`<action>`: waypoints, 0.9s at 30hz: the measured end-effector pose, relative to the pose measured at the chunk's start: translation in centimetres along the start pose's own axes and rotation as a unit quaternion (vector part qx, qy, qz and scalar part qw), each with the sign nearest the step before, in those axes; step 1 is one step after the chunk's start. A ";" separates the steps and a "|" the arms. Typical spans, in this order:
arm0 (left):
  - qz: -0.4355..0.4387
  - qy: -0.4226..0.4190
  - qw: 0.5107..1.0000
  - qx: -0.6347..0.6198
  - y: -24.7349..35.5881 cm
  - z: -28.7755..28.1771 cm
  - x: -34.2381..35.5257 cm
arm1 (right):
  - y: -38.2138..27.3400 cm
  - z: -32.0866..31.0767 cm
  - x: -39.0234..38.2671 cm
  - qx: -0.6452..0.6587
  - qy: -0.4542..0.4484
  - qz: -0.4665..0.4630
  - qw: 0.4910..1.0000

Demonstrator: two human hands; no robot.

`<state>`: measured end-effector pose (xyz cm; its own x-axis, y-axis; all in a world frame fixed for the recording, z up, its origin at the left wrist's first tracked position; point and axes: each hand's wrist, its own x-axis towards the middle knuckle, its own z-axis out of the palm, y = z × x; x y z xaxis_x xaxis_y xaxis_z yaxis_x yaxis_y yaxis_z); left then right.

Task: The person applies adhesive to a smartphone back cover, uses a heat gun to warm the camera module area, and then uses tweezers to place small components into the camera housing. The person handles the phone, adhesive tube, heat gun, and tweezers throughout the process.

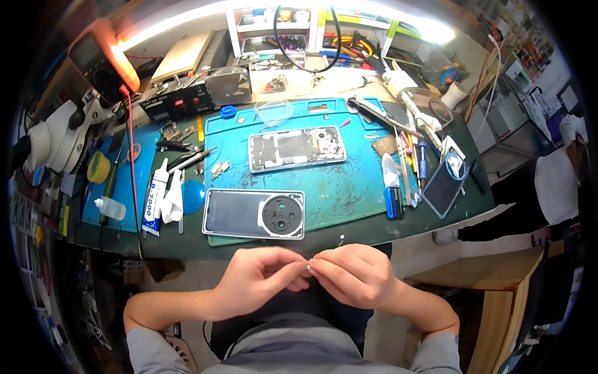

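Note:
In front of the bench's near edge, my left hand (261,279) and my right hand (356,274) meet fingertip to fingertip. Both are closed in a pinch on a tiny pale piece (308,267), too small to make out its kind. Just beyond them a phone back cover (240,212) with a round black camera ring lies on the mat's near edge. Farther back, an opened phone (298,149) lies on the blue repair mat (349,193), its inner parts showing.
To the left are a glue tube (156,196), a dropper bottle (111,208), pliers (177,146) and a multimeter (103,59). At right lie a blue screwdriver (422,163), a blue-labelled bottle (392,201) and a dark phone panel (445,189). Another person (542,187) stands at far right.

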<state>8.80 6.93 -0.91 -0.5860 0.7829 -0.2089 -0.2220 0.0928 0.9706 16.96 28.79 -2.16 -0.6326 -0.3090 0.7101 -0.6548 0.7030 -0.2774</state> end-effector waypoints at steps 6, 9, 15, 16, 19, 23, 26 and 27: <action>0.156 0.001 0.967 0.203 1.0 -0.2 0.7 | 0.3 -0.6 0.8 0.014 0.002 0.014 1.000; 0.175 0.007 0.960 0.219 1.0 -0.7 1.2 | 0.9 -0.5 1.1 0.033 0.017 0.006 0.999; 0.176 -0.004 0.956 0.235 3.1 -1.8 2.8 | 2.9 -0.5 1.8 0.047 0.024 -0.026 0.998; 0.159 -0.012 0.963 0.220 3.4 -2.0 3.0 | 3.3 -0.6 2.1 0.035 0.018 -0.040 0.998; 0.142 -0.031 0.966 0.215 4.4 -2.7 4.2 | 4.6 -1.2 3.6 0.018 0.000 -0.068 0.998; 0.159 -0.052 0.950 0.262 5.6 -3.7 5.5 | 6.6 -1.6 4.7 0.034 -0.022 -0.106 0.993; 0.148 -0.076 0.957 0.237 5.3 -4.6 6.2 | 7.8 -1.5 5.1 0.054 -0.030 -0.150 0.987; 0.148 -0.080 0.957 0.237 5.4 -4.7 6.4 | 8.2 -1.3 5.1 0.065 -0.028 -0.153 0.986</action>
<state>0.19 9.53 2.39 -0.4340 0.8983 0.0685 0.3366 0.0912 0.9372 8.93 33.77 0.04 -0.4165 -0.5323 0.7370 -0.8638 0.4846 -0.1380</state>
